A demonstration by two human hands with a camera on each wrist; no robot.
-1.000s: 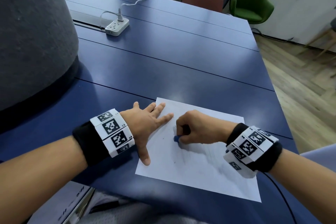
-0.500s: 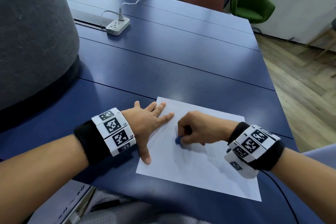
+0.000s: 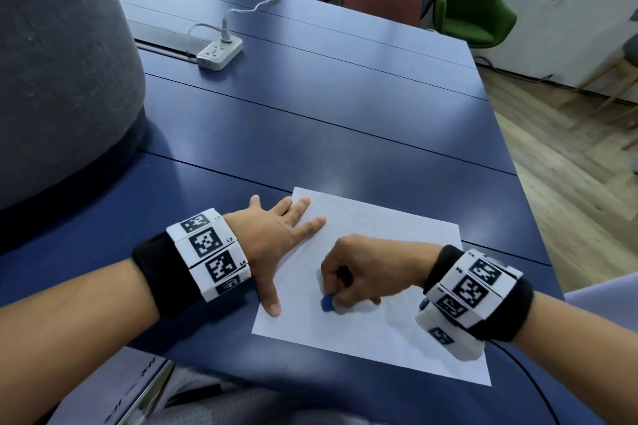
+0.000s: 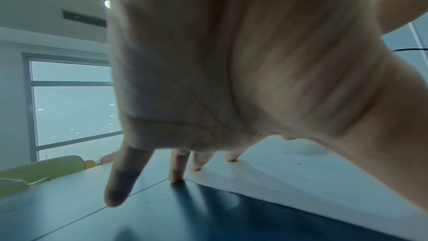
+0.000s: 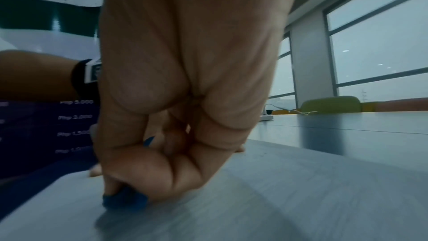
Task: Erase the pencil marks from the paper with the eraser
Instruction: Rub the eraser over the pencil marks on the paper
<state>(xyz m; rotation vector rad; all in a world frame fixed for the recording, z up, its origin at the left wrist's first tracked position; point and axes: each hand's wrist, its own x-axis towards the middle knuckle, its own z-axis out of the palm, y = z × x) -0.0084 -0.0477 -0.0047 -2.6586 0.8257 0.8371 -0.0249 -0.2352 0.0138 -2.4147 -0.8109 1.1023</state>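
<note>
A white sheet of paper (image 3: pixel 386 245) lies on the blue table (image 3: pixel 310 107) near its front edge. My right hand (image 3: pixel 348 276) pinches a small blue eraser (image 3: pixel 327 303) and presses it onto the paper's left-middle part; the right wrist view shows the eraser (image 5: pixel 125 200) under curled fingertips. My left hand (image 3: pixel 276 245) lies flat with fingers spread, holding down the paper's left edge, thumb (image 3: pixel 271 300) close to the eraser. In the left wrist view its fingertips (image 4: pixel 177 177) rest at the paper's edge (image 4: pixel 301 177). Faint grey smudges show on the paper.
A white power strip (image 3: pixel 219 53) with a cable sits far back on the table. A large grey rounded object (image 3: pixel 58 62) stands at the left. Green and brown chairs (image 3: pixel 473 0) line the far side. A printed folder (image 3: pixel 114 390) lies on my lap.
My right hand has slid the eraser a little down and toward me across the paper. The left hand stays flat in place.
</note>
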